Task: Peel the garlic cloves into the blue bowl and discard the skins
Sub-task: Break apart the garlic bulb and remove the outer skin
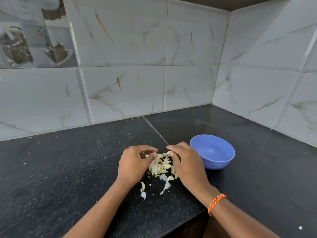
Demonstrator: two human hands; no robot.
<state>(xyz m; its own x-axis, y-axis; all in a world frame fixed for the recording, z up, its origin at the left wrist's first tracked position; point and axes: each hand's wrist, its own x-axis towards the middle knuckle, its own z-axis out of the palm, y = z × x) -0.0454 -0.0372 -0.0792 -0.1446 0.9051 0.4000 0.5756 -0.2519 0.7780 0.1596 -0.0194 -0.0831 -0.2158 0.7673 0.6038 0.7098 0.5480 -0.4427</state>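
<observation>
Lying nearest: stray skins (143, 190) on the black counter (68, 169). Beyond, main skin pile (161, 166) between both hands. Left hand (133, 164) curled, seemingly pinching a clove; right hand (186, 162) pinched a skin scrap. Farthest: blue bowl (212, 152), visibly empty. Skins undiscarded.

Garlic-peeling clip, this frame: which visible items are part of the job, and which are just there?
Part of the job:
- garlic skins piled on the counter
- blue bowl, inside looks empty
- left hand and right hand, working at the pile

Just there:
- orange wristband
- black counter
- tiled wall
</observation>
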